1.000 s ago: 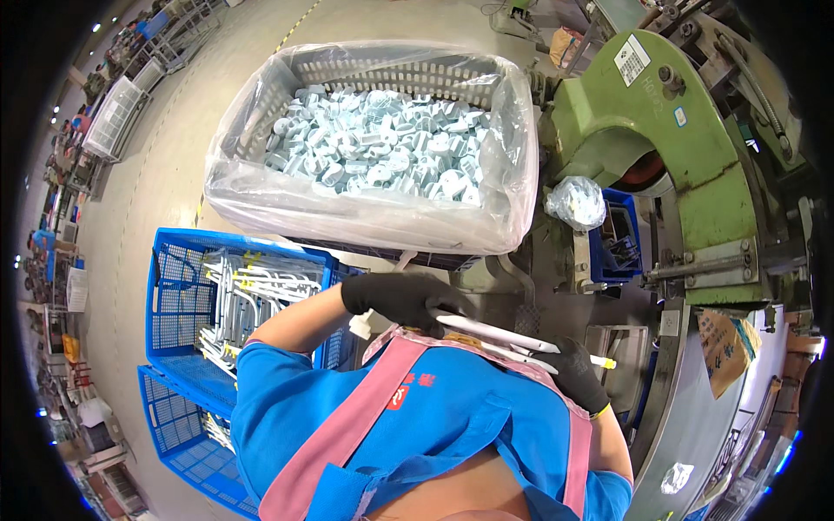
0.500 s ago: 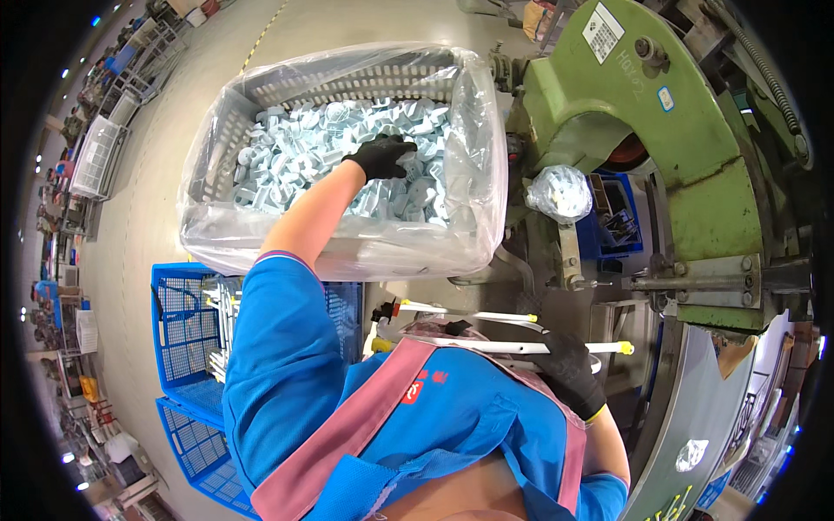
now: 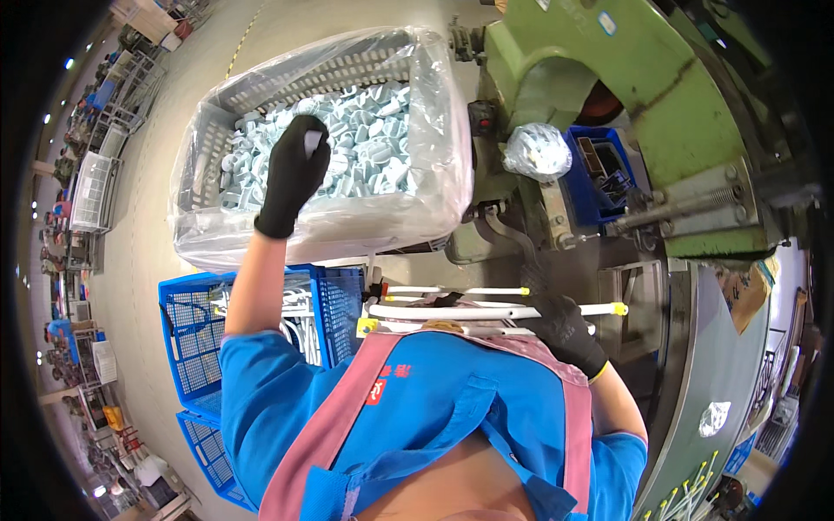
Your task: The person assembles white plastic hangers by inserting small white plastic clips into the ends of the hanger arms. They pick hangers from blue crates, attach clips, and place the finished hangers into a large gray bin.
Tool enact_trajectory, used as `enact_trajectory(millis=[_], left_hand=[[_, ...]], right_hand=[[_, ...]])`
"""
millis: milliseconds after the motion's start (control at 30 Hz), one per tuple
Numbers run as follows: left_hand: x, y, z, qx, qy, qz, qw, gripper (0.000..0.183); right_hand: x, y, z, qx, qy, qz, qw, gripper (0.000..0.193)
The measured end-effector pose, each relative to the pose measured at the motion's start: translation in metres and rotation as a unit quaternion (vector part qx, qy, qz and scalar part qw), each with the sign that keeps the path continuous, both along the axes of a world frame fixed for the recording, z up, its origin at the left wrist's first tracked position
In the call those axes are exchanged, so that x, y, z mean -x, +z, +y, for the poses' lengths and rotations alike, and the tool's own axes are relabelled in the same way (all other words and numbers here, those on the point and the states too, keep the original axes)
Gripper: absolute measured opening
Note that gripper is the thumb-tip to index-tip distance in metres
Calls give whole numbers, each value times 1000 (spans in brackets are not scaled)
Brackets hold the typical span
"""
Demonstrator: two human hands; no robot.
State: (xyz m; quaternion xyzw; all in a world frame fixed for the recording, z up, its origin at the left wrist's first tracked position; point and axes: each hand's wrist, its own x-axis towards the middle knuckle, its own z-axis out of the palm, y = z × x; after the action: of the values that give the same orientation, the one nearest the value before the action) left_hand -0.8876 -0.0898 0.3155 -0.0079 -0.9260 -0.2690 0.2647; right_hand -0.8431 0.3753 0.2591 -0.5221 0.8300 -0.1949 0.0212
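My left hand (image 3: pixel 292 178), in a black glove, is raised over the near side of a plastic-lined crate (image 3: pixel 426 122). Its fingers are closed on a small pale plastic fitting (image 3: pixel 313 141). Many similar light blue-grey fittings (image 3: pixel 369 143) lie heaped in the crate below it. At my waist, my right hand (image 3: pixel 563 332), also gloved, grips white metal tubes (image 3: pixel 473 311) that lie across in front of my apron. Yellow caps (image 3: pixel 618 308) sit on tube ends. Part of that grip is hidden behind the tubes.
Blue mesh baskets (image 3: pixel 193 343) with white tubes stand at the left below the crate. A green machine (image 3: pixel 669 95) rises at the right, with a plastic-wrapped bundle (image 3: pixel 538 152) and a blue bin (image 3: pixel 602 174) beside it. A grey-green table (image 3: pixel 725 365) runs along the right.
My left hand has drawn back from the heap toward the left, now with a fitting showing in its fingers. The view has shifted; my right hand stays on the tubes.
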Motion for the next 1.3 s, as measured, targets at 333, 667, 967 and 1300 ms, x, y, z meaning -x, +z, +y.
enact_trajectory(millis=[333, 667, 967, 1300], left_hand=[[-47, -50, 122, 66, 196, 130, 970, 30], [6, -81, 129, 46, 234, 322, 916, 17], [110, -79, 137, 54, 254, 162, 952, 26], [62, -63, 136, 58, 162, 118, 978, 20]], right_hand=[[-1, -11, 73, -101, -2, -16, 995, 27], [-4, -9, 114, -69, -40, -94, 992, 18], [-7, -9, 126, -88, -92, -32, 991, 15], [8, -31, 116, -104, -75, -66, 990, 19]])
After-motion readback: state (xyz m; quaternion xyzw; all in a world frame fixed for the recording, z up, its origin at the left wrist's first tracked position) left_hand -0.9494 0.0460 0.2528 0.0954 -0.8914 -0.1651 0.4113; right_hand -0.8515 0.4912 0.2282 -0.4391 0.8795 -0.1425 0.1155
